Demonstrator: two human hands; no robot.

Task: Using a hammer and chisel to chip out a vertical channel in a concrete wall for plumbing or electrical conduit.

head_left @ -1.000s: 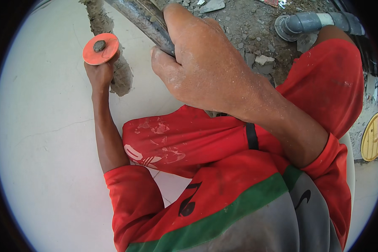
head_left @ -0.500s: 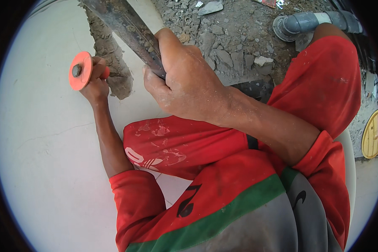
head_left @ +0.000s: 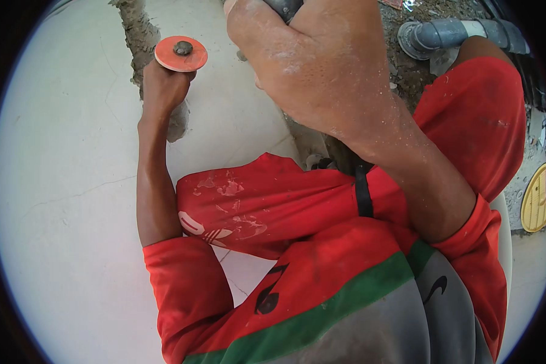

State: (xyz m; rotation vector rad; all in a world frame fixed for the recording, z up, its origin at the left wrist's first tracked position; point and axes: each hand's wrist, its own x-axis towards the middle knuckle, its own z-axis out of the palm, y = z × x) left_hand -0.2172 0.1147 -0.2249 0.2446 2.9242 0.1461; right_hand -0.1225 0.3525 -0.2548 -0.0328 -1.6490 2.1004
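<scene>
Closed around a chisel [head_left: 182,48] is my left hand [head_left: 164,91], beneath its round orange hand guard. The chisel's blunt steel end pokes up through the guard; its tip is hidden. Behind that hand a rough, chipped groove [head_left: 141,33] runs through the smooth white wall [head_left: 67,139]. My right hand [head_left: 327,73], dusty and large near the upper edge, is wrapped round a dark tool handle [head_left: 285,8]. Only a bit of the handle shows, and the tool's head is out of view.
Grey pipe [head_left: 446,34] with an elbow lies at the upper right, beside dirt and rubble [head_left: 409,76]. A yellow oval lid-like thing [head_left: 535,197] sits at the right rim. My bent legs in red trousers [head_left: 267,200] fill the middle.
My right hand has come up and closer, carrying the dark handle mostly out of view. The left hand and chisel have shifted up and right, with the guard now tipped flatter.
</scene>
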